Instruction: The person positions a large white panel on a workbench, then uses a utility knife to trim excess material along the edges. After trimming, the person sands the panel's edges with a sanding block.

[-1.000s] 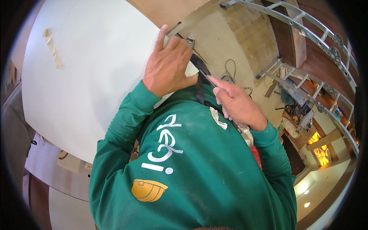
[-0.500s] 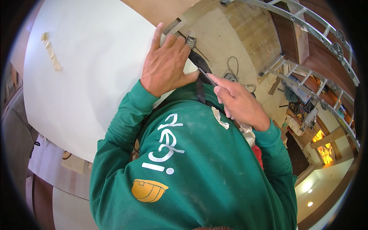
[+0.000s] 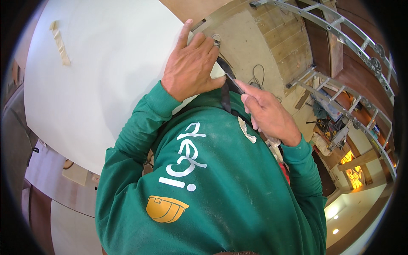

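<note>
A large white panel (image 3: 97,85) lies in front of me on the left, with its narrow corner close to my body. My left hand (image 3: 191,63) rests on that corner, index finger and thumb stretched out. Its other fingers bend over the far edge, and their tips are hidden. In my right hand (image 3: 270,112) is a slim metal tool (image 3: 236,81), file-like, with the index finger laid along it. The tool's tip meets the panel's edge just beside my left thumb. A pale, see-through handle end shows below the right palm.
A strip of beige tape (image 3: 59,42) sticks to the panel. A crumpled pale scrap (image 3: 247,130) hangs at my sweatshirt's front. Aluminium ladders (image 3: 340,91) stand at the right, near tools on the floor (image 3: 327,127). A cable (image 3: 258,72) lies beyond my right hand.
The whole view has shifted slightly, so both hands appear a little further right. My left hand stays on the panel corner; the tool remains at the edge in my right hand.
</note>
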Demonstrator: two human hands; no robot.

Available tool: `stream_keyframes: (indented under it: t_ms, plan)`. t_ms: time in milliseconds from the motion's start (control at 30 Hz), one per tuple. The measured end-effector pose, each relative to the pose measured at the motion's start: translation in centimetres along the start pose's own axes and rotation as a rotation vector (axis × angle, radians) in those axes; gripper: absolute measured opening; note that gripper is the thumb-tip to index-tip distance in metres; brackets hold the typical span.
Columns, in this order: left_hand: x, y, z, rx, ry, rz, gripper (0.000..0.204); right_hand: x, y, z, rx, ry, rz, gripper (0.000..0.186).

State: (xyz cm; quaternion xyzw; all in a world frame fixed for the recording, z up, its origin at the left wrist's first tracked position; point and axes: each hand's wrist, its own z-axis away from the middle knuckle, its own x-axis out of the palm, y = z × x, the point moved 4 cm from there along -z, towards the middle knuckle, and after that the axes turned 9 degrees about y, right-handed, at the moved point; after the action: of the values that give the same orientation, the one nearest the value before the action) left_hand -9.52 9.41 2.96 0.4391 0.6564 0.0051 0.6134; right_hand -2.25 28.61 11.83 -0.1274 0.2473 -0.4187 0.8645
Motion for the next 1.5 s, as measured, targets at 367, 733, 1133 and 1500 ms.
stream_keyframes:
  t_ms: [367,733,1133,1500]
  plan:
    - [0.3,-0.4,0.0,-0.006,0.009,0.023,0.047,0.0,-1.0,-0.8,0.034,-0.021,0.113,0.052]
    - [-0.2,0.2,-0.5,-0.005,-0.015,0.005,0.052,0.1,-1.2,-1.2,-0.342,0.143,0.242,0.045]
    - [-1.0,1.4,-0.8,0.043,-0.069,-0.065,0.054,5.9,5.8,-9.6,-0.418,0.157,0.235,0.031]
    - [0.1,2.3,-1.2,0.037,-0.112,-0.046,0.032,-2.5,6.4,-7.0,0.000,0.182,-0.374,0.061]
